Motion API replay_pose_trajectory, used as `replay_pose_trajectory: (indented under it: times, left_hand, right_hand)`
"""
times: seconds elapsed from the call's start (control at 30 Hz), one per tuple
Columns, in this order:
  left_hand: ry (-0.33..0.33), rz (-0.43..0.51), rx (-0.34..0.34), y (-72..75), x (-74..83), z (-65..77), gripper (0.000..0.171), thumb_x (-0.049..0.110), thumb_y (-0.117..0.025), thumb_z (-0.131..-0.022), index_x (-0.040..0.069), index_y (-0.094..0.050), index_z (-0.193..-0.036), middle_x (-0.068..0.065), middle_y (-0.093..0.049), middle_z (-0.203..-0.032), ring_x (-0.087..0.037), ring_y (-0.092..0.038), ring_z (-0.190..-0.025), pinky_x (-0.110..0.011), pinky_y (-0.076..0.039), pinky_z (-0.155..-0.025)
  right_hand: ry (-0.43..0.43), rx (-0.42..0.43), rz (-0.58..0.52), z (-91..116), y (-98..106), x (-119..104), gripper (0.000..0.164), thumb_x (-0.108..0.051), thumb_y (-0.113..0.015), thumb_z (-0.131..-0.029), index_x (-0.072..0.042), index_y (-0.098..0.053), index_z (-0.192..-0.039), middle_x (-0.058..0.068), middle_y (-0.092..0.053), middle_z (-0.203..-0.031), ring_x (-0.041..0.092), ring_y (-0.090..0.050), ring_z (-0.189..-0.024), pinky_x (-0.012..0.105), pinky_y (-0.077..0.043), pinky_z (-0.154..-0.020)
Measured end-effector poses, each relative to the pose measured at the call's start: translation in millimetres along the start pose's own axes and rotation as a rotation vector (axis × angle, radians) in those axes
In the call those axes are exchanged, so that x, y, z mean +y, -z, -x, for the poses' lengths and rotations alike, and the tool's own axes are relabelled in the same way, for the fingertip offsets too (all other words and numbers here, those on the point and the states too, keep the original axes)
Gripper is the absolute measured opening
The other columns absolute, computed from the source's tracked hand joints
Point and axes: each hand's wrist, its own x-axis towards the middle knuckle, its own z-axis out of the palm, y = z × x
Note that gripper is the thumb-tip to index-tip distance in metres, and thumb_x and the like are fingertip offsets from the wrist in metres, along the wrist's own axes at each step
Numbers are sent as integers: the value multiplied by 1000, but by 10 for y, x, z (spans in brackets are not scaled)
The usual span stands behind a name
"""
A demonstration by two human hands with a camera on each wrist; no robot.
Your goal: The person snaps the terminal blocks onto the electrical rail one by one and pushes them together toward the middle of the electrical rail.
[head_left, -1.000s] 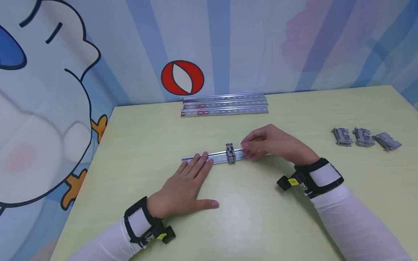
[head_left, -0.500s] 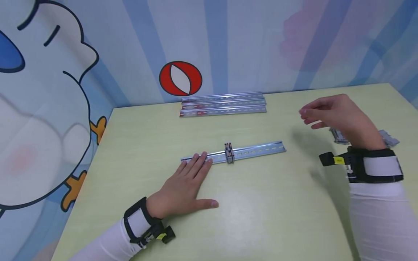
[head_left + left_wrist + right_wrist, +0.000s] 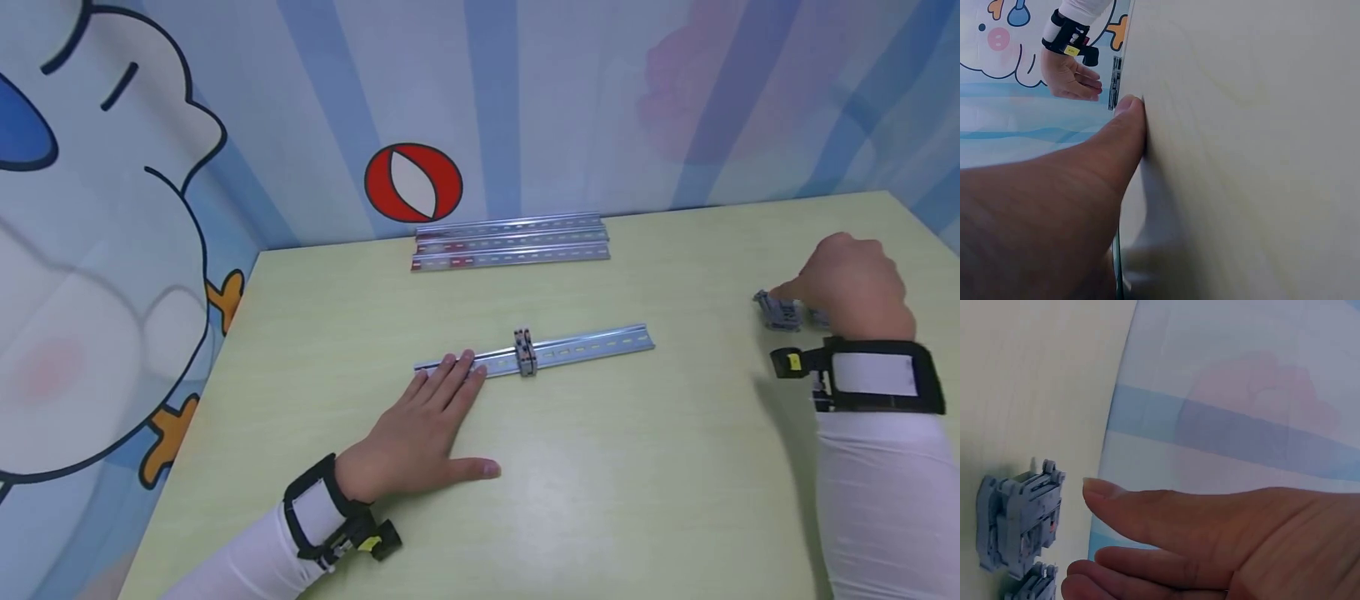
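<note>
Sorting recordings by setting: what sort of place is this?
Probably an indoor tabletop workspace: a pale table beside a cartoon-printed wall, with a slotted metal rail partly under the left hand.

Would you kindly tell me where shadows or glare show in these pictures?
Head view: pale sheen on the table, soft shadow left of the right sleeve; left wrist view: dark shadow beside the left hand; right wrist view: dim, with no strong glare.
</note>
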Motion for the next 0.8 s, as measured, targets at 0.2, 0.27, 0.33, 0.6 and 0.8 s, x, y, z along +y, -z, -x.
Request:
replay_pose_trajectory:
  times: [0.2, 0.27, 0.33, 0.6, 0.8]
  left_hand:
    - [8, -5, -20, 97, 51, 15, 110, 80, -46, -81, 16, -1, -158, -5, 5, -165, -26, 2, -151, -51, -10, -119]
    - [7, -8, -19, 93, 48, 13, 110, 80, -46, -81, 16, -1, -158, -5, 5, -165, -26, 2, -151, -50, -10, -119]
    - [6, -15, -17, 94, 49, 11, 110, 81, -46, -81, 16, -1, -158, -6, 5, -165, -26, 2, -151, -50, -10, -119]
    - [8, -14, -17, 90, 50, 21, 111, 82, -45, -81, 16, -1, -158, -6, 5, -165, -26, 2, -151, -50, -10, -119]
    - [17, -8, -20, 84, 55, 30, 110, 81, -46, -80, 17, -1, -158, -5, 6, -165, -26, 2, -151, -50, -10, -119]
  right_hand:
    - [-39, -61, 1, -72, -101, 68, 42, -27, -74, -82, 13, -61, -84, 24, -54, -80, 42, -57, -72, 58, -50, -57]
    - [-38, -60, 7, -83, -125, 86, 44, -28, -74, -82, 14, -61, -86, 27, -55, -82, 43, -57, -74, 58, -49, -59]
    - [-19, -44, 21, -93, -146, 107, 44, -28, -75, -81, 14, -62, -84, 25, -56, -76, 41, -57, -70, 50, -48, -56]
    - [-8, 4, -5, -96, -166, 126, 43, -25, -75, -79, 13, -66, -98, 31, -63, -91, 47, -59, -76, 51, -46, -57]
    - [-17, 2, -6, -92, -170, 114, 45, -23, -74, -80, 14, -62, -103, 33, -61, -98, 48, -59, -81, 51, -47, -58]
